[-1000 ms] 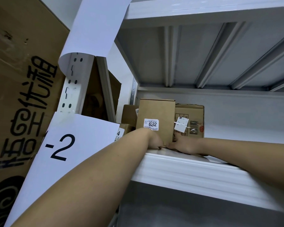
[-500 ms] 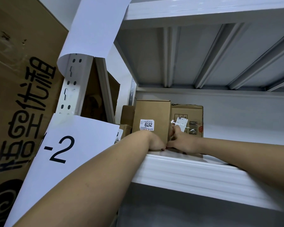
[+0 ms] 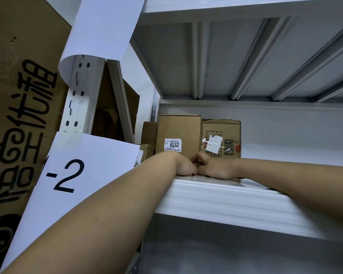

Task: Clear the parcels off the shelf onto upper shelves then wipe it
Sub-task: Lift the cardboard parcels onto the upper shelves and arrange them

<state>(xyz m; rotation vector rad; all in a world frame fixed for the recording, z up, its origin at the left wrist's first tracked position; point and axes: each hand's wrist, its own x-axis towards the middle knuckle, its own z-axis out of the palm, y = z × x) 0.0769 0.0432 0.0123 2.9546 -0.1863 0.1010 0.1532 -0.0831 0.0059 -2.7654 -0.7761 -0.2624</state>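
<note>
**Two hands at the foot of box 632**

Head view: the 632 box (image 3: 178, 135) stands upright on the upper shelf (image 3: 226, 198), tight against the taped box (image 3: 222, 139). A shove too far could jam it into the small boxes (image 3: 149, 133) behind, or tip it. Left hand (image 3: 184, 168) curls at its base; right hand (image 3: 214, 168), fingers curled, touches it. Whether either truly grips, I can't tell.
</note>
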